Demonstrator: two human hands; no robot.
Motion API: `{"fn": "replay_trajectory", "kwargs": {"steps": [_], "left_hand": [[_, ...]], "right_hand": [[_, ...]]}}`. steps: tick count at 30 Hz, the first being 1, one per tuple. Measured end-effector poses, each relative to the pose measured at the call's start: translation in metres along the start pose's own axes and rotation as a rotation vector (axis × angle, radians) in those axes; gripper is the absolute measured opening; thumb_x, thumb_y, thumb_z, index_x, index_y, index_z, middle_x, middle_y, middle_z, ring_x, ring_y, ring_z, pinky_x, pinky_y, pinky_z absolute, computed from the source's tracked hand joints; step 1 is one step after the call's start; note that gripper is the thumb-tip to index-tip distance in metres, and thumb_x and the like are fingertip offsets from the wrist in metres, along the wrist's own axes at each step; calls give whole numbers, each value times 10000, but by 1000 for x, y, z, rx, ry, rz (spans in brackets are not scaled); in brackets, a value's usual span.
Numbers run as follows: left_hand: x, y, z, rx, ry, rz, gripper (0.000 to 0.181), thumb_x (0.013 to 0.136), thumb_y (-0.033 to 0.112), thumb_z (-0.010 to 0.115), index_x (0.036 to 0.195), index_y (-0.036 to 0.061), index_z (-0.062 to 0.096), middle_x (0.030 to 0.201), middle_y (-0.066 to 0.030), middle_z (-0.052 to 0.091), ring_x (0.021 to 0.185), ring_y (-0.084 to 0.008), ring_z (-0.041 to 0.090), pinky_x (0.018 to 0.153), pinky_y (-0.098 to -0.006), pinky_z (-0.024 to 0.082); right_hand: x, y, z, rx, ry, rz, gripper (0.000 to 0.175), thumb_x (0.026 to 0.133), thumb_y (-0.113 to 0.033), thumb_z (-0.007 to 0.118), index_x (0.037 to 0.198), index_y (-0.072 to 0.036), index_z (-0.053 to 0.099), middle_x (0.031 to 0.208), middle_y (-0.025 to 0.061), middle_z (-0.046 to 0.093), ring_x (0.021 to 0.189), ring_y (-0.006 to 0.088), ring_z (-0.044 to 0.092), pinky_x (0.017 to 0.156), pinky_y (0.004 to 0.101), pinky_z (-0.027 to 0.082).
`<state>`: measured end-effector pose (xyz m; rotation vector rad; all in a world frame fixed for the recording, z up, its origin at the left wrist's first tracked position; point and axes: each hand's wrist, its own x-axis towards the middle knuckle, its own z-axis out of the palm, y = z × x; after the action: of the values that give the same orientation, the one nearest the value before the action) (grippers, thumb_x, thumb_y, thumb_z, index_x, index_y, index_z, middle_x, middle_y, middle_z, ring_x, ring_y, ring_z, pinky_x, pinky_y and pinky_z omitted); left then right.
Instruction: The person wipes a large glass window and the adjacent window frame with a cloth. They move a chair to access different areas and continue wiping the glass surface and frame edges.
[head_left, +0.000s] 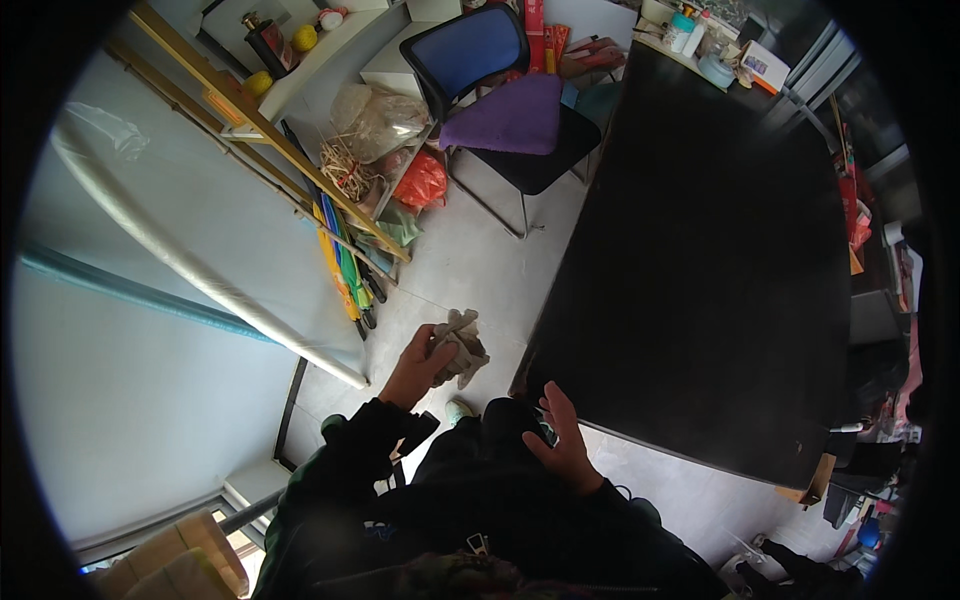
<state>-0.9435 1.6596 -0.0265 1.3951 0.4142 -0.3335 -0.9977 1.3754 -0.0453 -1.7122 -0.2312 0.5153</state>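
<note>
A crumpled, greyish cloth (469, 346) is gripped in my left hand (421, 364), held above the tiled floor (480, 262). It looks like a work glove or rag; its folds hide which. My right hand (564, 442) holds nothing, and its fingers are spread. That hand is near the front left corner of a large black table (697, 270), in front of my dark clothing. One pale shoe (457, 411) shows below the left hand.
Beyond the floor stands a blue-backed chair (480, 52) with a purple cushion (510, 116). Umbrellas (345, 255), a wooden ladder-like frame (277, 139) and a long plastic-wrapped roll (202, 270) lean at left. Bottles (679, 31) stand on the table's far end.
</note>
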Motion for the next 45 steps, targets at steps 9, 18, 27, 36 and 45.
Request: {"fn": "replay_trajectory", "kwargs": {"steps": [9, 18, 27, 36, 45], "left_hand": [[64, 52, 49, 632, -957, 79, 650, 900, 337, 630, 1369, 13, 317, 1176, -197, 564, 1032, -248, 599, 877, -348, 469], [161, 102, -15, 1038, -777, 436, 484, 898, 289, 628, 1307, 65, 499, 1185, -116, 604, 1003, -214, 603, 829, -335, 499], [410, 144, -125, 1094, -408, 584, 290, 887, 278, 624, 1044, 36, 655, 955, -105, 679, 857, -203, 638, 756, -322, 503], [692, 273, -211, 1093, 528, 522, 572, 828, 387, 645, 1247, 9, 553, 1285, -210, 542, 1224, -357, 482, 1014, -443, 384], [795, 327, -260, 1147, 712, 61, 726, 800, 449, 621, 1362, 21, 453, 1363, -213, 485, 1270, -381, 448, 1057, -467, 361]], "right_hand": [[88, -36, 32, 844, 352, 135, 683, 965, -136, 505, 1522, -157, 112, 1459, 139, 324, 1281, 274, 442, 1008, 412, 450], [146, -35, 30, 912, 608, 245, 262, 855, -68, 659, 1099, -4, 587, 975, 61, 633, 877, 136, 612, 781, 266, 501], [193, -47, 21, 728, 935, 297, 209, 817, -57, 679, 1011, -13, 615, 854, 28, 642, 768, 98, 597, 714, 236, 482], [363, -5, -36, 1179, 1035, 189, 257, 854, -108, 641, 1071, 14, 575, 1005, 98, 641, 872, 204, 638, 766, 322, 533], [386, 54, -85, 1808, 1393, 188, 371, 908, -471, 587, 979, -112, 649, 924, 27, 694, 829, 206, 672, 674, 329, 557]]}}
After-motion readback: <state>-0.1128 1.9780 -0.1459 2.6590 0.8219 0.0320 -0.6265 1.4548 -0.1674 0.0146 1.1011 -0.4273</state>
